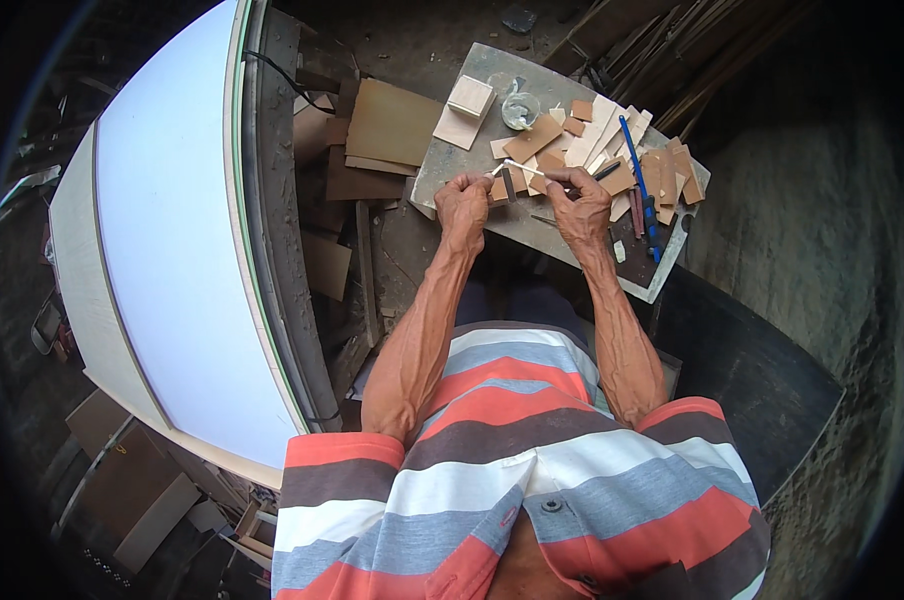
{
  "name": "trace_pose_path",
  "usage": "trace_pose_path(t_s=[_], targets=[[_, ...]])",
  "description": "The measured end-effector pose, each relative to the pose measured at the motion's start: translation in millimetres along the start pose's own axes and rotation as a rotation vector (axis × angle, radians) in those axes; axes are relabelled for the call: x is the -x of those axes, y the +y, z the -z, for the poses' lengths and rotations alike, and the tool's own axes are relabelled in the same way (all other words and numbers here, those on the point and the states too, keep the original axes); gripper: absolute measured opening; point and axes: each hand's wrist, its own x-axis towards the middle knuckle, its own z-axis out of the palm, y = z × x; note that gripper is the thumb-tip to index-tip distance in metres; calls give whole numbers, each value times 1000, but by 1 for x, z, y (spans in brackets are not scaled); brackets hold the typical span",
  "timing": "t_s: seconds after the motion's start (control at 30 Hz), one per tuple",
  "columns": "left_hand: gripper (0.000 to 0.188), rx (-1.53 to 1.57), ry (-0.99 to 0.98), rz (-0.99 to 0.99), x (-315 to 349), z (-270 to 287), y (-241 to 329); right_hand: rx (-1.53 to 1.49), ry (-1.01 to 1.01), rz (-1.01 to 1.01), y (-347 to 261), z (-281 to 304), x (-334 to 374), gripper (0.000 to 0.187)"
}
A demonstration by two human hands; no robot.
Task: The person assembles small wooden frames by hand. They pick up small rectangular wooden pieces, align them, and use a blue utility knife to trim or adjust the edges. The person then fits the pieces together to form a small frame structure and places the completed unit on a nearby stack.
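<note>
My left hand and my right hand are raised over the near edge of a small worktable, both with fingers pinched. Between them runs a thin pale strip, bent to a shallow peak in the middle, with one end in each hand. Its material is too small to tell. Below the strip, a short dark flat piece lies among small brown and pale wood pieces. Beyond my hands stands a clear cup with something whitish in it.
A long blue saw-like tool lies at the table's right. A pale block sits at its far left corner. To my left rises a large white panel; brown boards lie between it and the table. A dark board is at right.
</note>
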Motion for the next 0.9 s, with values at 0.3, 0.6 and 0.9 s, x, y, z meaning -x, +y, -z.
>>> trace_pose_path(t_s=[0.3, 0.6, 0.9], targets=[[7, 15, 6, -13, 10, -7, -1, 43, 49, 137, -5, 3, 9, 8], [7, 5, -3, 0, 17, -12, -3, 77, 107, 270, 12, 6, 18, 8], [8, 163, -189, 131, 22, -14, -4, -243, 125, -252, 18, 9, 20, 9]])
